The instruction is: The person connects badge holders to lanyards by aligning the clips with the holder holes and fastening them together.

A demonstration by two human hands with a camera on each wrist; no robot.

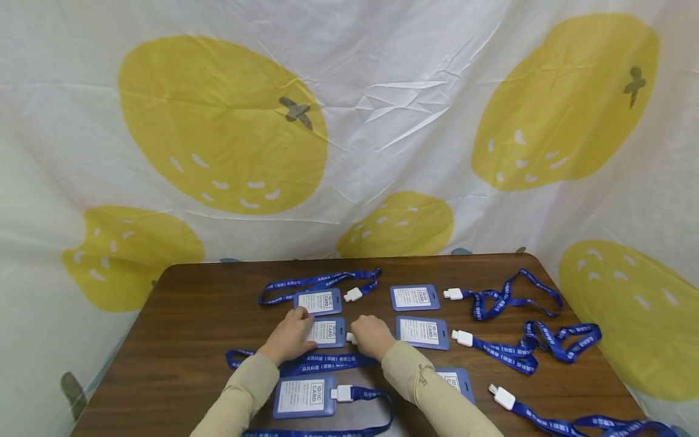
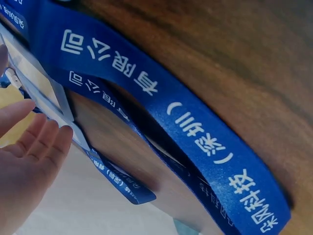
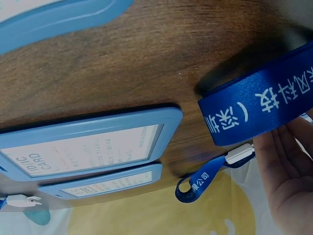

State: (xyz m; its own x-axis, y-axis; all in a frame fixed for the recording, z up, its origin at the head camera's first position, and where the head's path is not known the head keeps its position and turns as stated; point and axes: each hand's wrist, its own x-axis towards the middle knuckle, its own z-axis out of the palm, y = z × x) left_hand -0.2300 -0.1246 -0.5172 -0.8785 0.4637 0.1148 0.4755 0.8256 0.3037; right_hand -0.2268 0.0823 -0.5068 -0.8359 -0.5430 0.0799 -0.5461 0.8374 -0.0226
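Near the middle of the table my left hand (image 1: 291, 335) grips the left end of a blue ID card holder (image 1: 326, 332), thumb at its lower edge and fingers at its upper one. My curled right hand (image 1: 372, 337) holds a blue lanyard (image 3: 259, 103) close to its white clip (image 1: 351, 338). The clip pokes out beside the fingers, facing the holder's slotted right end. Part of the clip is hidden by the hand. The lanyard's printed strap (image 1: 327, 362) runs below the holder, under both wrists.
Another card holder (image 1: 318, 301) with a lanyard (image 1: 322, 280) lies behind. In front, a holder (image 1: 304, 396) meets its white clip (image 1: 342, 393). To the right are more holders (image 1: 415, 297) and lanyards (image 1: 562, 346). A fruit-print curtain (image 1: 393, 139) hangs behind the table (image 1: 180, 340).
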